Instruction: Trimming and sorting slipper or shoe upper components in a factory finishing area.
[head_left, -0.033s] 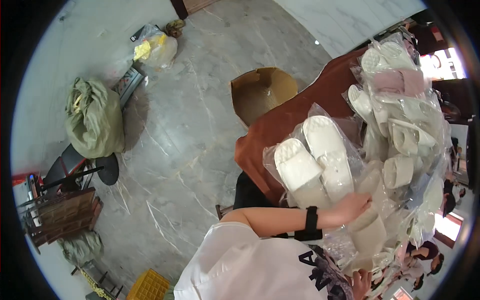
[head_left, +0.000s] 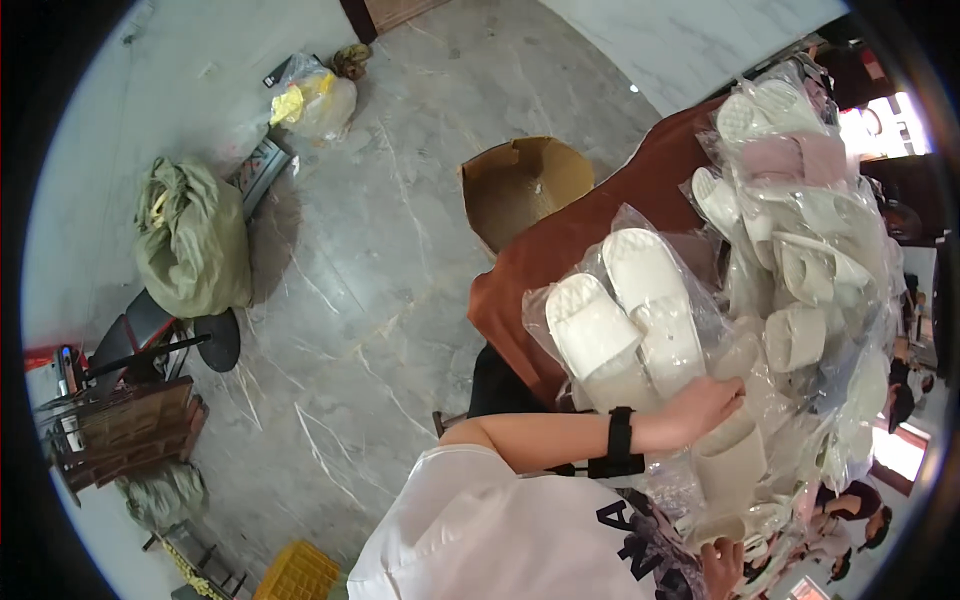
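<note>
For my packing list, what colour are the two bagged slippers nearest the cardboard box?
The slippers are white, shown best in the head view.

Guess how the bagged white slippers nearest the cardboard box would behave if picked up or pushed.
The slippers look thick and padded, so probably light and bendy. Their loose clear wrapping would likely crumple and might feel slippery. Lying flat, they'd probably slide rather than roll.

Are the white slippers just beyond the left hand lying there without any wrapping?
No, the white slippers lie inside clear plastic, its shiny film showing around them.
</note>
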